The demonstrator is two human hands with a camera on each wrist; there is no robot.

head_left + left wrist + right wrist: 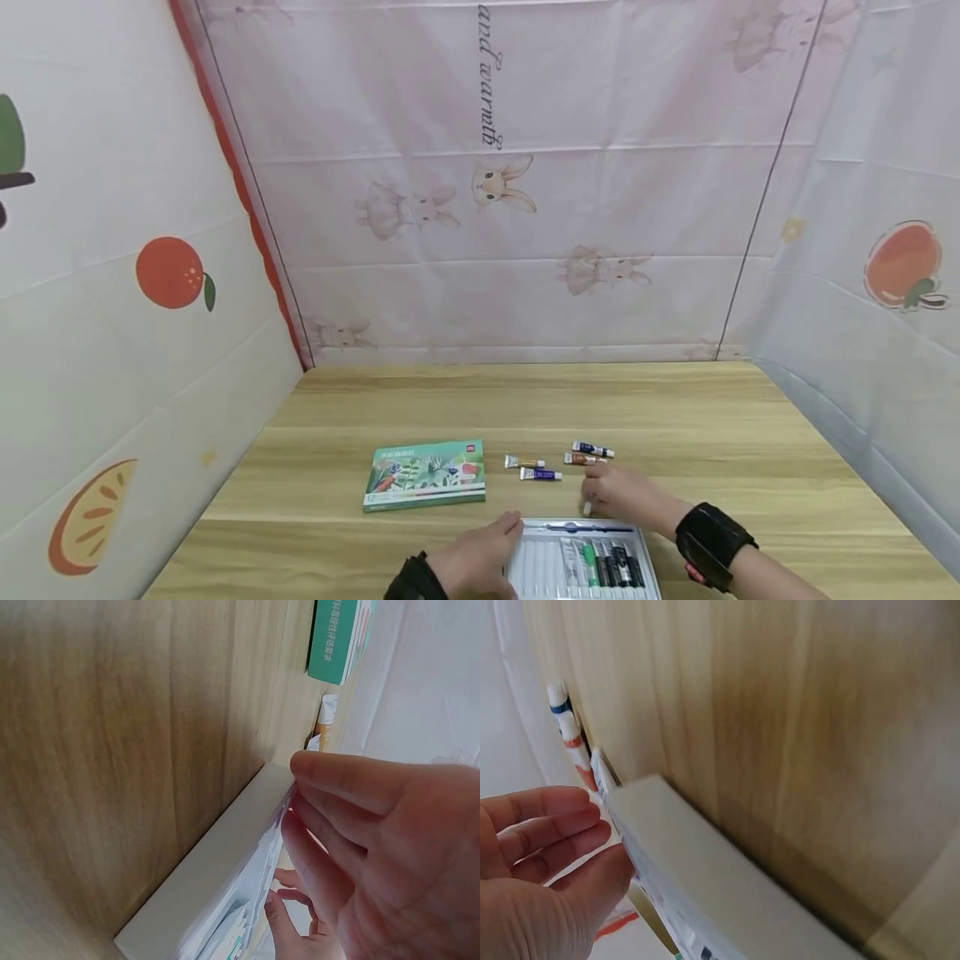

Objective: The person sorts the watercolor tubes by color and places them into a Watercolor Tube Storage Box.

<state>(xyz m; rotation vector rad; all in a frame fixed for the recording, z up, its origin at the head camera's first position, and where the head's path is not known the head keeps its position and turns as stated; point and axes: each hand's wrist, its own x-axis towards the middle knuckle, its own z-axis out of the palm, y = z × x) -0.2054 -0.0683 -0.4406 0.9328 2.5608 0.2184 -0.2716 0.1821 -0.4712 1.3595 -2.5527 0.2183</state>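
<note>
Printed fabric backdrop (pixel 675 208) closes off the far side past both hands, and the table (pixel 660 408) runs right up to it, so there's a wide strip of wood beyond the fingers plus more out to the right of the right hand. One white tray (pixel 536 562) sits between the hands, its near edge cut off by the head view. The left hand (pixel 480 557) lies along the tray's left edge with fairly straight fingers, tips touching the far corner. The right hand (pixel 626 493) is just past the tray's far edge, fingers curled and pinching one tube (pixel 587 507), only its white end poking out. Four loose tubes lie beyond the tray: gold tube (pixel 524 462) and purple tube (pixel 540 474) between the hands, orange-brown tube (pixel 581 459) and dark blue tube (pixel 593 449) just beyond the right fingertips. I count about seven tubes in the tray, too small to swear on. One green box (pixel 424 475) lies ahead and left of the left hand, apart from everything.
</note>
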